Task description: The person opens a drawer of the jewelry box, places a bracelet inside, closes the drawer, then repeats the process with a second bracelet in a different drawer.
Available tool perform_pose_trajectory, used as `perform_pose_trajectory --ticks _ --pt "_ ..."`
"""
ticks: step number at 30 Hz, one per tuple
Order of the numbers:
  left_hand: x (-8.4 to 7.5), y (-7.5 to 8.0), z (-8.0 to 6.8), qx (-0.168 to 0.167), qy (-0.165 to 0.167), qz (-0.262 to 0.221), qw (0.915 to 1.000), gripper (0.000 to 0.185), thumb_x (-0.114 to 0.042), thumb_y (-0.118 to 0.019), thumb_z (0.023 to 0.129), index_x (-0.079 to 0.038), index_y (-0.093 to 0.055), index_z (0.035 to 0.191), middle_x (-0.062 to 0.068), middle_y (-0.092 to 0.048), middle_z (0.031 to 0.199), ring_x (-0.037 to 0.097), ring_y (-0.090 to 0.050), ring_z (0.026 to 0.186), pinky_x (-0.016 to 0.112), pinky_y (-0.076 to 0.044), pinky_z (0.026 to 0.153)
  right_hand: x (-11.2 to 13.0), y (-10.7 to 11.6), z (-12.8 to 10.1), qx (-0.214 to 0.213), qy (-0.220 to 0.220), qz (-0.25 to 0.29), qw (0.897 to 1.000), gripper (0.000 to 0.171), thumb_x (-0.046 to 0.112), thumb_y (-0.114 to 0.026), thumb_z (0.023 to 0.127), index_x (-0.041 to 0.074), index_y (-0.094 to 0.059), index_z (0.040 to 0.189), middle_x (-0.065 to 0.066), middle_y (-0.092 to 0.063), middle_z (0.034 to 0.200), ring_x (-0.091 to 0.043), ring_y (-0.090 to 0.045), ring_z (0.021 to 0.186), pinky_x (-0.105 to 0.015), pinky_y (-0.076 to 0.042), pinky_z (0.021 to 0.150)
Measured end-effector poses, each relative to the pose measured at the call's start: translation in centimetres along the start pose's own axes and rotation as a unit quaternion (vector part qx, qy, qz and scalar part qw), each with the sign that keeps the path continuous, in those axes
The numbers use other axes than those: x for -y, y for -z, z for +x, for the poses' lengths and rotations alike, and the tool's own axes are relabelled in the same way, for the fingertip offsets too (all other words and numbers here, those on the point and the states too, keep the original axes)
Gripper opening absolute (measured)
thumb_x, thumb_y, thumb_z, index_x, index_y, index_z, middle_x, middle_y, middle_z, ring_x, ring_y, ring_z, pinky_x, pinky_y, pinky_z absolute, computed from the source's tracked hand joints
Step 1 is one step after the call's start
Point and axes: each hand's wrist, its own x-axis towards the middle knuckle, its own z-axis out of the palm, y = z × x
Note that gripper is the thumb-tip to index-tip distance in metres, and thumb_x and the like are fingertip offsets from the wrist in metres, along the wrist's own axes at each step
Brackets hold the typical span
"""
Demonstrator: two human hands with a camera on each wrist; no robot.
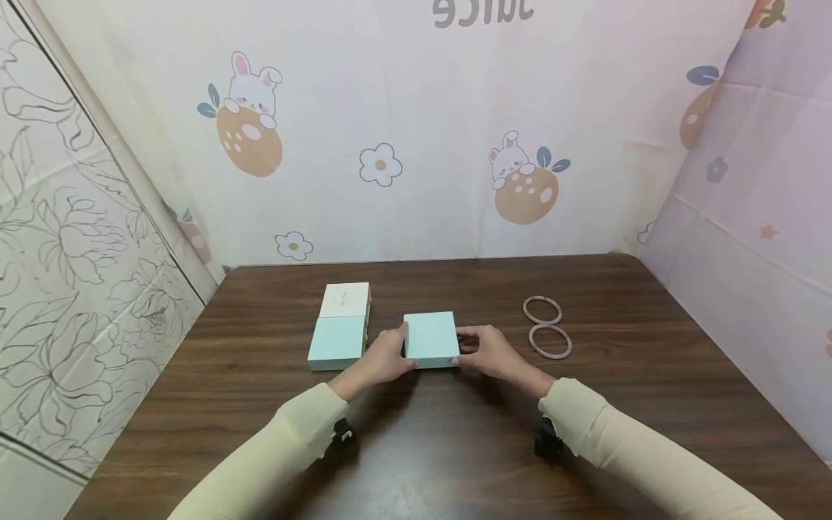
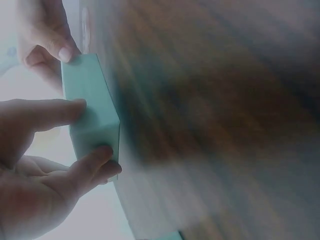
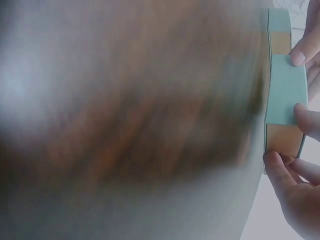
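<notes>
A small mint-green box [image 1: 431, 338] sits at the middle of the table, held at both ends. My left hand [image 1: 388, 355] grips its left end, thumb on the near side and fingers on the end face, as the left wrist view shows. At the other end my right hand [image 1: 490, 352] holds it with the thumb on the near side. In the right wrist view that end of the box [image 3: 287, 90] is tan, and the right fingers [image 3: 275, 165] touch it beside a small brown tab-like piece. The box's underside is hidden.
Left of the hands lie another mint box [image 1: 337, 339] and, behind it and touching it, a white box [image 1: 345, 300] with small print. Two pinkish rings [image 1: 549, 341] lie to the right on the dark wooden table [image 1: 442, 462]. A patterned curtain [image 1: 429, 217] hangs behind.
</notes>
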Motion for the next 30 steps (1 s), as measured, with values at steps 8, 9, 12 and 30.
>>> perform_pose_trajectory --ticks 8,9,12,30 --pt "-0.1 0.2 2.8 0.005 0.009 0.000 1.0000 0.080 -0.008 -0.078 0.093 0.018 -0.033 0.154 0.036 -0.054 0.147 0.039 -0.061 0.133 0.049 -0.053 0.105 -0.5 1.2 1.4 -0.009 -0.019 -0.015 1.000 0.052 -0.001 -0.078 0.091 -0.017 -0.059 0.137 -0.033 -0.067 0.131 -0.043 -0.069 0.118 -0.046 -0.059 0.096" --pt "-0.1 0.2 3.1 0.004 0.010 -0.002 0.9999 0.080 -0.007 -0.078 0.093 0.018 -0.033 0.154 0.035 -0.053 0.148 0.039 -0.060 0.134 0.049 -0.053 0.106 -0.5 1.3 1.6 -0.008 -0.021 -0.013 1.000 0.052 -0.002 -0.078 0.091 -0.017 -0.058 0.137 -0.034 -0.066 0.132 -0.043 -0.069 0.119 -0.046 -0.059 0.097" --pt "-0.4 0.2 4.1 -0.001 0.013 -0.010 0.9999 0.078 -0.006 -0.078 0.092 0.017 -0.035 0.153 0.034 -0.056 0.145 0.039 -0.061 0.132 0.049 -0.052 0.107 -0.7 1.8 2.2 -0.008 -0.027 -0.009 1.000 0.053 -0.002 -0.076 0.092 -0.018 -0.056 0.139 -0.034 -0.065 0.134 -0.044 -0.068 0.121 -0.047 -0.058 0.098" --pt "-0.3 -0.3 8.5 -0.023 0.023 -0.051 0.9982 0.060 0.000 -0.074 0.092 0.013 -0.048 0.144 0.031 -0.062 0.137 0.039 -0.062 0.128 0.050 -0.052 0.107 -2.3 2.8 5.0 -0.044 -0.074 0.009 0.996 0.051 -0.004 -0.070 0.095 -0.015 -0.055 0.142 -0.033 -0.066 0.134 -0.043 -0.065 0.125 -0.044 -0.059 0.096"
